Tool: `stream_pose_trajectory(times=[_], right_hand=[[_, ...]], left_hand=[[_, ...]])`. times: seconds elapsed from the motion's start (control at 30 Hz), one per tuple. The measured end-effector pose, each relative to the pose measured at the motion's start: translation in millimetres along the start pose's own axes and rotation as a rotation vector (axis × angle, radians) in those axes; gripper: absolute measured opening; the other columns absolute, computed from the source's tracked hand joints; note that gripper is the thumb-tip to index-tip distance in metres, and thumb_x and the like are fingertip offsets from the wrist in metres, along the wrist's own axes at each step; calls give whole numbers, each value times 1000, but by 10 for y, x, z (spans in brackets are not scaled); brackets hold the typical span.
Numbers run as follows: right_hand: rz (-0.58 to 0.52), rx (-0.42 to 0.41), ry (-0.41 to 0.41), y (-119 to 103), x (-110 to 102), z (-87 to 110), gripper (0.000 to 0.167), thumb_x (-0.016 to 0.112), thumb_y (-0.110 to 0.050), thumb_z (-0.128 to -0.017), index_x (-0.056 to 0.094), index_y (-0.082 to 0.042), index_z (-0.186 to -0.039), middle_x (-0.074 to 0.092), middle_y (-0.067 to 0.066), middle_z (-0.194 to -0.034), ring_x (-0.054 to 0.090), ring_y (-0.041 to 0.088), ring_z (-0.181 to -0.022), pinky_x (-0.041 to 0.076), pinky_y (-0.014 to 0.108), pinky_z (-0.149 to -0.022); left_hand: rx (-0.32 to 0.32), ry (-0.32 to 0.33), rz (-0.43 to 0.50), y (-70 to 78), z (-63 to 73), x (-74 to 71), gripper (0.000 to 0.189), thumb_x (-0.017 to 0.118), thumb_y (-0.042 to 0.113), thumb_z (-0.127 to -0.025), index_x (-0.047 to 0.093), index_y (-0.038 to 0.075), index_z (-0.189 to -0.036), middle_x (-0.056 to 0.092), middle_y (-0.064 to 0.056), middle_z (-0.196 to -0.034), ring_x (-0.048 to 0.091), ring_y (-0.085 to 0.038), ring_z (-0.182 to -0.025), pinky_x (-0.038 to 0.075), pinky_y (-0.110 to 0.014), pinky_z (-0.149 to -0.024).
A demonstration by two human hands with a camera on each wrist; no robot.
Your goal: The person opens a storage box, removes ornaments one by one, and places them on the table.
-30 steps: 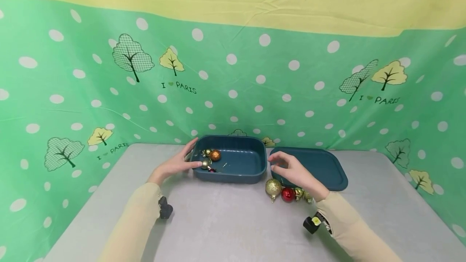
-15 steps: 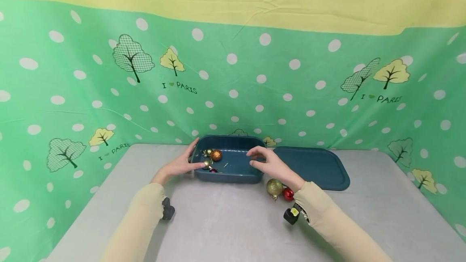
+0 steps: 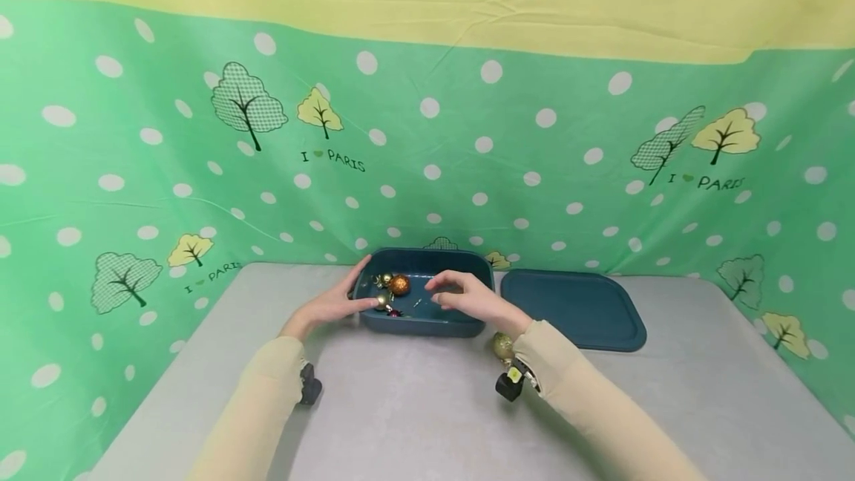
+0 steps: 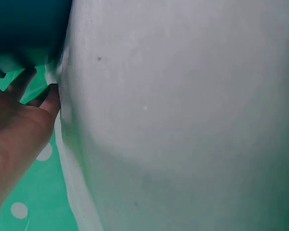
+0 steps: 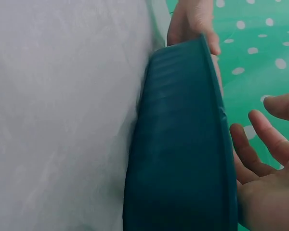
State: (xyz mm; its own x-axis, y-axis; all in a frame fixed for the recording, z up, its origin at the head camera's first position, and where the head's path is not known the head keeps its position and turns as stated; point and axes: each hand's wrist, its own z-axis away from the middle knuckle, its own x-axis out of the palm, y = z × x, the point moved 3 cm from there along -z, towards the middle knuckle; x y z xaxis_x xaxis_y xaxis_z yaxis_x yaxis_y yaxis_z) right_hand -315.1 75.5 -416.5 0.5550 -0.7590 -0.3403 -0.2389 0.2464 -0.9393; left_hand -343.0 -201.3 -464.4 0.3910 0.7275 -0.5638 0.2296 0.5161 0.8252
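A dark blue plastic box (image 3: 421,326) stands near the back of the table. My left hand (image 3: 332,301) holds its left end, thumb over the rim and fingers along the outside; in the left wrist view, those fingertips (image 4: 25,79) lie against the wall. Over the box's right half, my right hand (image 3: 470,295) hovers with loosely bent fingers. Nothing shows between its spread fingers (image 5: 267,137) in the right wrist view. At the left end inside lie an orange glitter bauble (image 3: 400,285), a gold bauble (image 3: 382,301), a small gold one (image 3: 387,278) and a small dark red ornament (image 3: 395,312).
A flat blue lid (image 3: 577,310) lies right of the box. One gold glitter bauble (image 3: 502,346) sits in front of the gap between them, partly behind the right wrist. A green printed cloth (image 3: 467,132) hangs directly behind the grey table (image 3: 414,407).
My right hand has moved left, from beside the box's right rim to over its inside. Its sleeve now covers the red bauble and others on the table. The left hand has kept its place.
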Motion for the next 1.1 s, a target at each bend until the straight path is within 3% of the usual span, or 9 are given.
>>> stream_pose_trajectory(times=[0.27, 0.5, 0.67, 0.8, 1.1], right_hand=[[64, 77, -36, 74, 94, -190, 29, 55, -9, -97, 59, 3, -122, 56, 22, -124, 57, 31, -108, 48, 48, -92], [160, 208, -151, 172, 167, -313, 33, 57, -16, -97, 59, -1, -126, 62, 8, -117, 59, 17, -97, 51, 32, -78], [86, 284, -200, 247, 204, -371, 34, 57, -19, -97, 60, -4, -127, 60, 6, -120, 61, 19, -103, 49, 35, -89], [54, 304, -217, 302, 244, -423, 34, 59, -21, -96, 60, -7, -127, 57, 6, -125, 60, 21, -106, 47, 37, -93], [65, 265, -267, 306, 312, -488, 34, 59, -24, -96, 62, -13, -128, 58, 2, -126, 57, 17, -112, 46, 34, -95]], left_hand=[[-33, 8, 6, -33, 5, -29, 98, 66, 37, -91, -6, 22, -156, -6, -18, -160, 2, -48, -141, 8, -67, -107], [-50, 10, 9, -15, 27, -35, 98, 66, 37, -91, -6, 22, -156, -5, -18, -159, 3, -48, -141, 8, -67, -107], [-49, 24, 11, -15, 16, -21, 98, 67, 37, -91, -5, 22, -156, -3, -19, -159, 6, -48, -140, 10, -67, -107], [-40, 29, -8, -12, 14, -6, 98, 66, 38, -90, -4, 21, -156, -1, -20, -159, 8, -50, -140, 11, -68, -106], [-31, 22, 15, 15, 7, 17, 98, 66, 35, -91, -4, 20, -156, -2, -22, -159, 7, -51, -139, 11, -69, -106]])
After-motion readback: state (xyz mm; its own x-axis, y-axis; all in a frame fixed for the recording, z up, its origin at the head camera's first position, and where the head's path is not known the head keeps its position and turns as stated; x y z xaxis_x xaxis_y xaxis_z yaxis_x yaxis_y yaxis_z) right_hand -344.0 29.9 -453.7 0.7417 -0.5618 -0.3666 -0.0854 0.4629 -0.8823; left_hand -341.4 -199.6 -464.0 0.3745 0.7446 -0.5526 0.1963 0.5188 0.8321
